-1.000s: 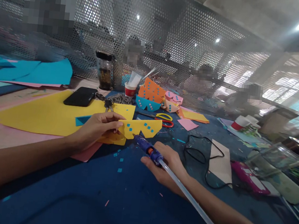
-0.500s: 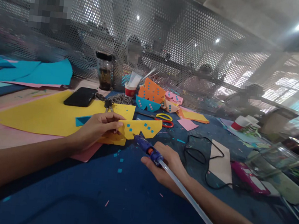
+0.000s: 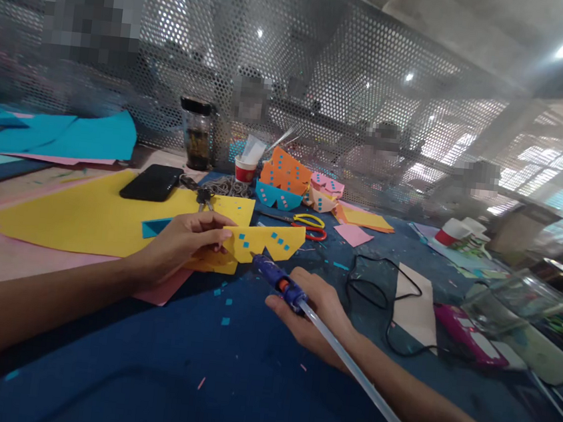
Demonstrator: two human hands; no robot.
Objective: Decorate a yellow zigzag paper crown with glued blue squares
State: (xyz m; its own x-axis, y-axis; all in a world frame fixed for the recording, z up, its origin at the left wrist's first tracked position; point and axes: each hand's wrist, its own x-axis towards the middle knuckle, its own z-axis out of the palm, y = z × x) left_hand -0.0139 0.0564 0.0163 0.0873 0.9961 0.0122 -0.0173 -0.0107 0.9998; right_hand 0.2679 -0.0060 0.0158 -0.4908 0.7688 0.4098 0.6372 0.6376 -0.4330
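Observation:
My left hand [image 3: 184,241] pinches a folded yellow paper piece [image 3: 263,241] dotted with small blue squares, holding it just above the table. My right hand [image 3: 318,315] is wrapped round a blue glue gun [image 3: 277,282] with a long clear glue stick [image 3: 359,380] trailing back over my forearm. The gun's nozzle touches the lower edge of the yellow piece.
A big yellow sheet [image 3: 84,214], a black phone [image 3: 152,182], keys, scissors [image 3: 310,224], a red cup [image 3: 244,169], a dark jar [image 3: 197,135], finished paper shapes [image 3: 285,178], a black cable [image 3: 378,288] and a pink glue gun [image 3: 467,334] lie around. A perforated metal screen [image 3: 356,78] backs the table; people sit behind it.

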